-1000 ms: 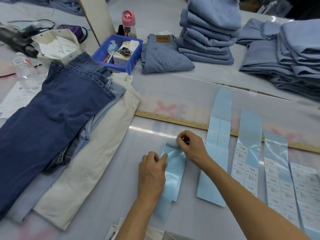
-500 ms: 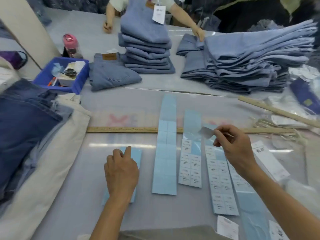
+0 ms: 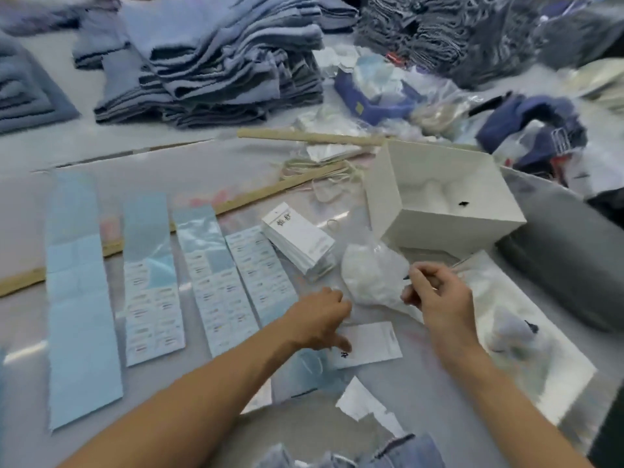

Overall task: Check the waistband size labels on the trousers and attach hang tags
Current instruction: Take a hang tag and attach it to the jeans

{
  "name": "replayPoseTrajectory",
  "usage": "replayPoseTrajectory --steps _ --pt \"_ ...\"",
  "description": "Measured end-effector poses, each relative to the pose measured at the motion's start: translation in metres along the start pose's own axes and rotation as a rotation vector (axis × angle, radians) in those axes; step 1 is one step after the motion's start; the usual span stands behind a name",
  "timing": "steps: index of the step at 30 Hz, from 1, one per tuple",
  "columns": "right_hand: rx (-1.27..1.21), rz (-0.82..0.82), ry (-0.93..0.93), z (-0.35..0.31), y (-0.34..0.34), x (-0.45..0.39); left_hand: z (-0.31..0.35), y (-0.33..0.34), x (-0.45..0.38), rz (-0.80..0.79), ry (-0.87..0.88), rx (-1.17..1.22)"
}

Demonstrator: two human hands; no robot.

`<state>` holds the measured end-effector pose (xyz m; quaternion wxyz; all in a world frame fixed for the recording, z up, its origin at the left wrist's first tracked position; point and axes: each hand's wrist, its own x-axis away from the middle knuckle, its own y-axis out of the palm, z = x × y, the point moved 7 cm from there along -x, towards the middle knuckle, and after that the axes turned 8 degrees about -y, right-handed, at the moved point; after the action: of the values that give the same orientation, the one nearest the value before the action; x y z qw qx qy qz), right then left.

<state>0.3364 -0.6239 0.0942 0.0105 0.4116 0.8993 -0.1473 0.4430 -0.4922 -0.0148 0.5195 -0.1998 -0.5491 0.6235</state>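
Observation:
A single white hang tag (image 3: pixel 371 344) lies flat on the table in front of me. My left hand (image 3: pixel 319 320) reaches over its left end, thumb on the tag; blur hides whether the fingers grip it. My right hand (image 3: pixel 435 298) hovers just right of it, above a crumpled plastic bag (image 3: pixel 369 276), with thumb and forefinger pinching a small peeled sticker label. A stack of white hang tags (image 3: pixel 299 239) sits beyond my left hand. Sheets of size stickers (image 3: pixel 223 292) lie in a row to the left. Folded jeans (image 3: pixel 391 454) show at the bottom edge.
An open white box (image 3: pixel 439 201) stands tipped behind the bag. A wooden ruler (image 3: pixel 270 194) crosses the table under the sheets. A bare blue backing strip (image 3: pixel 81 298) lies far left. Piles of folded jeans (image 3: pixel 209 62) fill the back. A grey roll (image 3: pixel 574 265) lies right.
My view has swung right. My left hand has left the blue sheet and moved to the single hang tag. My right hand has carried the peeled sticker down toward it.

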Motion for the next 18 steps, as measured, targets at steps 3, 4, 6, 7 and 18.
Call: replayPoseTrajectory --steps 3,4,6,7,18 --pt "-0.048 0.015 0.028 0.016 -0.015 0.017 0.015 0.022 -0.017 0.000 -0.037 -0.090" --pt "-0.060 0.010 0.035 0.021 -0.019 0.022 0.016 0.025 -0.019 0.014 -0.064 -0.082" --pt "-0.076 0.011 0.059 0.030 -0.026 0.033 0.017 0.027 -0.019 0.031 -0.109 -0.063" --pt "-0.089 0.020 0.074 0.034 -0.029 0.037 0.017 0.027 -0.018 0.038 -0.129 -0.034" --pt "-0.180 0.061 0.104 0.035 -0.049 0.047 -0.012 -0.020 0.004 0.151 -0.271 0.836"
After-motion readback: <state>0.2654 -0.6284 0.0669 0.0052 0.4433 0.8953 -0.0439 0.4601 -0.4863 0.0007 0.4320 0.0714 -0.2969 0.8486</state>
